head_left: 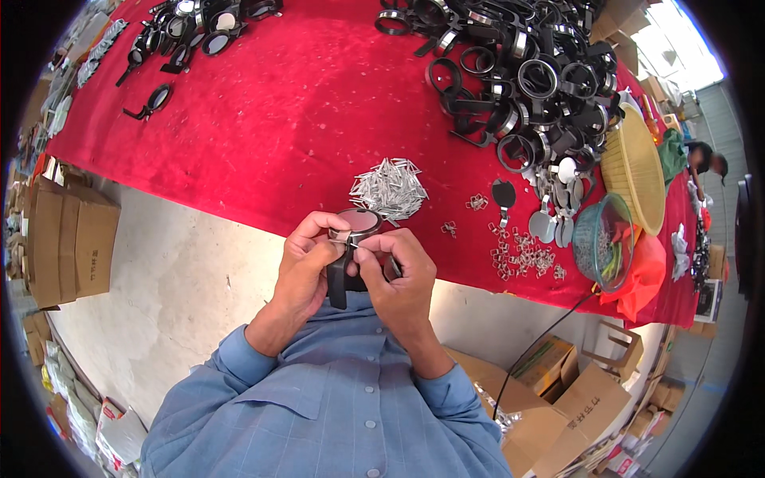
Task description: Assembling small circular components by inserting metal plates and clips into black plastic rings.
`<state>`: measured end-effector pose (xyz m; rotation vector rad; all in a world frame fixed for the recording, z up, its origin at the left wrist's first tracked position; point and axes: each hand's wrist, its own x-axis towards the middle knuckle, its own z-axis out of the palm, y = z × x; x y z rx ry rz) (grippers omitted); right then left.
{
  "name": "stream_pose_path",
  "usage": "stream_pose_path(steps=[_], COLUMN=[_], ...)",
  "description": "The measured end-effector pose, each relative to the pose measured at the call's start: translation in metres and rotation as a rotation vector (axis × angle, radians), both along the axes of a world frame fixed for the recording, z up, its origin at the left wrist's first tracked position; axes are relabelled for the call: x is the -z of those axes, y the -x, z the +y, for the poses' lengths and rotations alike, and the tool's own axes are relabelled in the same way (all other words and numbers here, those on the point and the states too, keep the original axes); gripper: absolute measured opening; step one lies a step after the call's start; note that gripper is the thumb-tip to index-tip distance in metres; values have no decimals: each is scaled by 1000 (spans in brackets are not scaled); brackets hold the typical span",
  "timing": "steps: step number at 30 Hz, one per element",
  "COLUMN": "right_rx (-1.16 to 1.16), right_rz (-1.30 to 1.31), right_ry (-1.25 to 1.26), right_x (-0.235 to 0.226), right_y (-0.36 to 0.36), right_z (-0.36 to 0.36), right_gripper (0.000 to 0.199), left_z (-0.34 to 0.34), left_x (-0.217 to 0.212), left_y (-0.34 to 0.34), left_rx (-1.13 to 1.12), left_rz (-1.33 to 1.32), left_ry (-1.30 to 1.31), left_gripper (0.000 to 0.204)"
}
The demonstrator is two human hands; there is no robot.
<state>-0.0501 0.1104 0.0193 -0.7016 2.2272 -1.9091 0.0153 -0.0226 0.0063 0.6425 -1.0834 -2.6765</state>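
My left hand (301, 263) and my right hand (398, 277) meet at the table's front edge around a round black lid (360, 221) with a pale disc in it. A black handle-like tab (337, 285) hangs down from the lid between my hands. The left thumb and fingers pinch the lid's near side, where it joins the tab. My right thumb and forefinger are pinched at the same joint, on a thin silver pin (354, 244). Just beyond lies a heap of similar silver pins (389, 189). My palms hide part of the tab.
Many black ring-shaped lid parts (526, 76) are piled far right; assembled lids (195, 32) lie far left. Small metal clips (522, 255), round silver discs (543, 223), a glassy bowl (599, 247) and a yellow basket (633, 171) stand right. Cardboard boxes (76, 239) flank the red-covered table (263, 119).
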Motion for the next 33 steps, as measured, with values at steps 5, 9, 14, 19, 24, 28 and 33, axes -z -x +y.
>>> stream_pose_path(steps=[5,9,14,19,24,28,33], right_rx=[-14,-63,-139,-186,8,31,3], right_rz=[-94,-6,401,422,-259,-192,-106], right_ry=[36,-24,-122,-116,-111,-146,-120], right_x=[-3,0,9,6,4,5,-2], right_y=[-1,2,18,20,7,7,3], right_z=[-1,2,11,12,20,31,21], right_gripper=[6,9,16,17,22,23,23], left_z=[0,1,0,-1,1,0,8], left_x=[2,2,2,10,9,6,8], left_y=[0,-1,-3,-4,1,3,2], left_rx=[3,-7,90,95,-19,-119,-231], left_rz=[33,33,-16,-4,29,85,172], left_ry=[39,50,53,-15,95,282,755], left_gripper=[23,23,22,22,23,23,30])
